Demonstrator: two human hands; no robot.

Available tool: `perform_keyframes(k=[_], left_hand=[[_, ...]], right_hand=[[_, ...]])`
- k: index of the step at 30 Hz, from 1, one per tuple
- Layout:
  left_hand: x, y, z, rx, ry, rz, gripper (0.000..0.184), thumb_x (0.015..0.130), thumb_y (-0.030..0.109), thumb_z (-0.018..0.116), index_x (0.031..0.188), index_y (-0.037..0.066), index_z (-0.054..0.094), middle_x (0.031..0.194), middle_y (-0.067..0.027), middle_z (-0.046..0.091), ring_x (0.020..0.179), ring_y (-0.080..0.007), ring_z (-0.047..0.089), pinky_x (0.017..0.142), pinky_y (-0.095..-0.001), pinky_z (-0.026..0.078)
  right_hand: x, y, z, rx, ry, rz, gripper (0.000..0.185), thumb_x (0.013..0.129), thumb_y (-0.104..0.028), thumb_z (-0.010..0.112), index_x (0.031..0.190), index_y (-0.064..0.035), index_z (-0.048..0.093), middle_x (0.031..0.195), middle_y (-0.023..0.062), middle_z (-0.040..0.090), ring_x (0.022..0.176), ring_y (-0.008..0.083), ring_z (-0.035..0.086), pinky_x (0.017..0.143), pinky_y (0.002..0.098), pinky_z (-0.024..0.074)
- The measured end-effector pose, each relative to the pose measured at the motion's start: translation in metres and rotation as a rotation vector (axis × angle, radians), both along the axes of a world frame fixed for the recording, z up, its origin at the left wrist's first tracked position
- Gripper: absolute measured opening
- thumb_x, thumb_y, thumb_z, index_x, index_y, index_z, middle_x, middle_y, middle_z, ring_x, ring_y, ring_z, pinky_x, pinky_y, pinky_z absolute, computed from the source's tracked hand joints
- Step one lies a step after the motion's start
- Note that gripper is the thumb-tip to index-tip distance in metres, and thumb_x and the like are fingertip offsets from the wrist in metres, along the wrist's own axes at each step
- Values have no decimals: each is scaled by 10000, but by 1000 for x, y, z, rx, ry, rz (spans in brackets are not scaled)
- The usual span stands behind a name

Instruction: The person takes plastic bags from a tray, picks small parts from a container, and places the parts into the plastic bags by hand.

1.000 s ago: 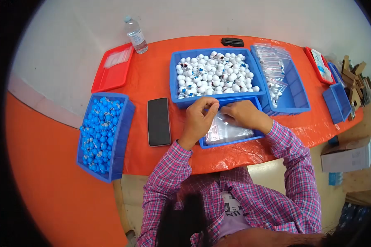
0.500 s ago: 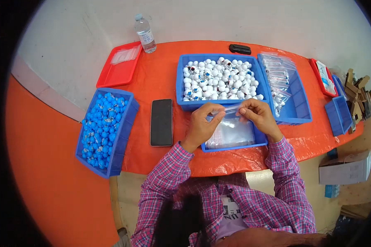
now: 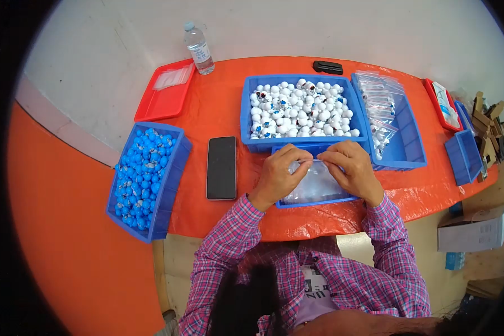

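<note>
My left hand (image 3: 281, 175) and my right hand (image 3: 351, 168) each pinch the top edge of a clear plastic bag (image 3: 315, 172). The bag hangs between them over a small blue tray (image 3: 318, 204) that has clear bags lying in it. Just beyond my hands, a blue bin (image 3: 303, 147) is heaped with white balls (image 3: 297, 115), with a few blue and dark red bits among them. Right of that bin, another blue bin (image 3: 413, 148) holds several filled zip bags (image 3: 378, 103). Where one bag ends and those below begin is hard to see.
A blue bin of blue balls (image 3: 143, 176) stands at the left, beside a black phone (image 3: 222, 168). Behind are a red tray (image 3: 161, 105) with clear bags, a water bottle (image 3: 199, 49) and a black object (image 3: 327, 68). At right are a red tray (image 3: 451, 119) and small blue bin (image 3: 465, 158).
Both hands have come lower and closer together at the bag's top edge, and the bag now hangs below them. The whole view has shifted slightly.
</note>
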State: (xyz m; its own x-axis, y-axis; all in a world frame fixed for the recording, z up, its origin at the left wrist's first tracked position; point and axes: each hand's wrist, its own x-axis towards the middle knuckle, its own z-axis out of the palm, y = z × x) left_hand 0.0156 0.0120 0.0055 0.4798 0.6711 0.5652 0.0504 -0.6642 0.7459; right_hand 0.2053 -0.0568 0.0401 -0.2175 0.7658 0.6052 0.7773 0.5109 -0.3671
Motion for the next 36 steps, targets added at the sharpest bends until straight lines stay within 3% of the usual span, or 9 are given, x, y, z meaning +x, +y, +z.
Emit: perform_keyframes(k=[3,4,6,8,11,13,14,18,36], left_hand=[[1,-3,2,-10,3,16,134,733,-10,707,847,38,657,801,-42,641,714,-171,577,686,-289,478],[2,-4,6,-10,7,27,134,733,-10,707,847,38,657,801,-42,641,714,-171,577,686,-289,478],[3,-9,18,284,-108,304,163,732,22,726,871,58,649,828,-40,639,722,-170,586,689,-300,477],[0,-13,28,587,-219,580,196,731,54,744,895,78,641,855,-38,637,729,-169,594,693,-311,475],[-10,-23,26,529,-79,354,265,704,93,783,922,94,632,835,-39,635,747,-168,607,750,-325,478],[6,-26,20,379,-95,239,233,697,40,773,877,48,626,764,-24,625,620,-164,570,609,-303,476],[7,-27,19,375,-101,232,233,697,40,773,877,48,626,764,-24,625,620,-164,570,609,-303,476],[8,-29,15,-226,-142,-22,198,729,48,768,867,49,626,736,-17,620,623,-127,555,557,-260,453],[-4,-22,14,-348,-66,-154,65,837,71,656,866,18,631,740,-46,634,586,-117,522,542,-231,434]], right_hand=[[-3,-4,4,-66,26,-38,157,739,-11,668,884,-70,669,849,30,619,679,187,543,637,276,442],[-3,-6,3,-121,173,-84,129,748,-2,661,862,-61,659,818,24,613,655,165,525,619,258,431],[1,-8,1,-180,326,-109,102,756,7,655,840,-52,650,787,18,606,630,143,507,600,240,420],[9,-9,1,-164,683,-205,75,775,7,656,833,-40,644,748,1,590,607,90,467,576,204,390],[4,-11,2,-301,771,-110,67,779,0,666,825,-41,642,741,-6,584,611,75,460,579,196,386],[4,-15,3,-430,851,-52,62,782,-6,676,817,-42,639,733,-13,577,616,60,453,583,188,381],[2,-16,1,-478,827,-10,64,783,-5,676,812,-48,638,732,-14,578,616,60,451,582,187,379],[-9,-17,-5,-625,796,123,68,786,-10,682,800,-56,634,717,-17,574,614,59,445,575,186,373],[-11,-15,0,-810,913,191,89,806,-55,729,802,-68,641,709,-19,588,624,52,452,592,178,367]])
